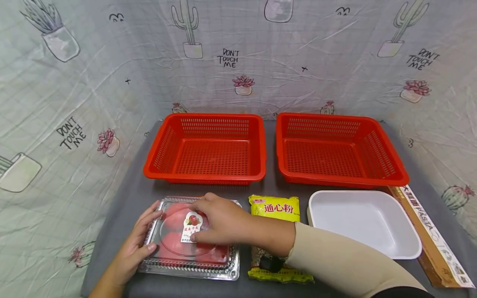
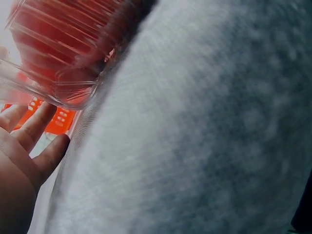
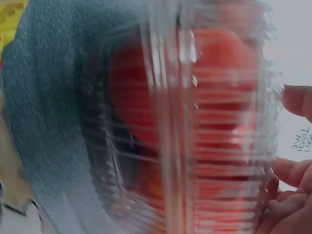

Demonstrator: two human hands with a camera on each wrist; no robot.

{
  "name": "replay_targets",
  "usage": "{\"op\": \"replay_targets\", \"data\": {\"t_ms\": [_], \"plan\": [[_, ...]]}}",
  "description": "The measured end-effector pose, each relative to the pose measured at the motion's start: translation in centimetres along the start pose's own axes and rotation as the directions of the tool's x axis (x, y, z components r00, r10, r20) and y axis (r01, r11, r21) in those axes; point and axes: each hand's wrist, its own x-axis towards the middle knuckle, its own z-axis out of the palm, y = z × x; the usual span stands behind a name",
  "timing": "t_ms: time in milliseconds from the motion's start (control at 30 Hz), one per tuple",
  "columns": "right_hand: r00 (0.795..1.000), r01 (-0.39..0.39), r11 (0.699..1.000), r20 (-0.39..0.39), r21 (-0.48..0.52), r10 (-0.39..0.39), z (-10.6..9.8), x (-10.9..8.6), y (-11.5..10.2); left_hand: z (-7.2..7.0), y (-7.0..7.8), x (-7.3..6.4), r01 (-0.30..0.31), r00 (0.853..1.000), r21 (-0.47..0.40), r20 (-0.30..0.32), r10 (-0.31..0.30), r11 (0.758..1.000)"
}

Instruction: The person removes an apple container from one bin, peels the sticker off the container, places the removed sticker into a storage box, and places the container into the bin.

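Note:
A clear plastic fruit box (image 1: 175,267) with a ribbed rim stands at the front left, round red fruits (image 1: 173,242) showing through its lid. A white label (image 1: 191,227) with a fruit picture is on the lid. My left hand (image 1: 130,248) rests at the box's left edge, fingers nearly straight, thumb on the lid side; the left wrist view shows its spread fingers (image 2: 36,124) by a box corner. From the right, my right hand (image 1: 220,221) reaches over the lid, its spread thumb and forefinger touching around the label. Its other fingers are partly hidden.
Two red mesh baskets (image 1: 205,179) (image 1: 343,181) stand behind. Right of the box lies a yellow pasta bag (image 1: 275,207), partly under my right forearm. Farther right are a white tray (image 1: 365,219) and a long brown and white pasta box (image 1: 441,248). Patterned cloth (image 1: 238,82) surrounds the table.

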Motion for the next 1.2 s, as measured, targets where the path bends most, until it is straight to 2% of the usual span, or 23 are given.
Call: {"op": "replay_targets", "data": {"t_ms": [333, 667, 1000, 1200], "plan": [[0.994, 0.001, 0.999, 0.113, -0.049, 0.005, -0.8, 1.2, -0.4, -0.1, -0.2, -0.2, -0.006, 1.0, 0.007, -0.007, 0.006, 1.0], [0.989, 0.006, 0.987, 0.144, -0.163, 0.018, -1.1, 1.8, -1.1, 0.0, -0.2, -0.1, 0.011, 1.0, 0.011, -0.008, -0.011, 1.0], [0.983, -0.011, 0.979, 0.177, -0.203, 0.047, -1.5, 2.3, -1.5, 0.1, 0.0, -0.1, 0.019, 1.0, -0.008, 0.0, -0.019, 1.0], [0.979, 0.008, 0.982, 0.202, -0.191, 0.031, -2.0, 2.9, -1.4, 0.1, 0.3, 0.1, 0.017, 1.0, -0.008, -0.002, -0.017, 1.0]]}}
